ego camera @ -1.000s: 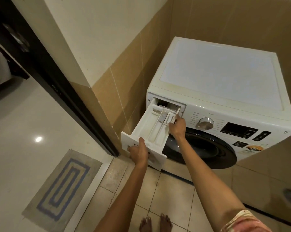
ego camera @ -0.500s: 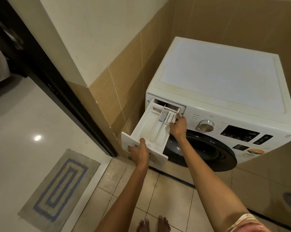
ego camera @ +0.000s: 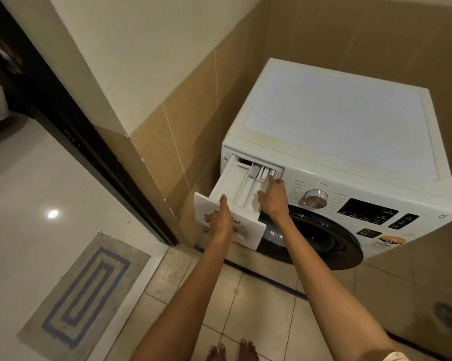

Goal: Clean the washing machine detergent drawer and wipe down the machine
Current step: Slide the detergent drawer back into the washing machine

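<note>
A striped floor mat [ego camera: 81, 298] lies at far left on pale tiles, beside a dark door frame [ego camera: 89, 152]. Next, the detergent drawer [ego camera: 228, 187] sticks far out of the upper left slot of the washing machine [ego camera: 337, 121], not yet free of it. The left hand [ego camera: 221, 220] grips the drawer's front panel, thumb over its top edge. The right hand [ego camera: 273, 199] holds the drawer's right wall, thumb inside, forefinger stretched toward the slot. Further right sit the silver dial [ego camera: 316, 198] and dark display [ego camera: 368, 211], above the round door [ego camera: 324, 241]
</note>
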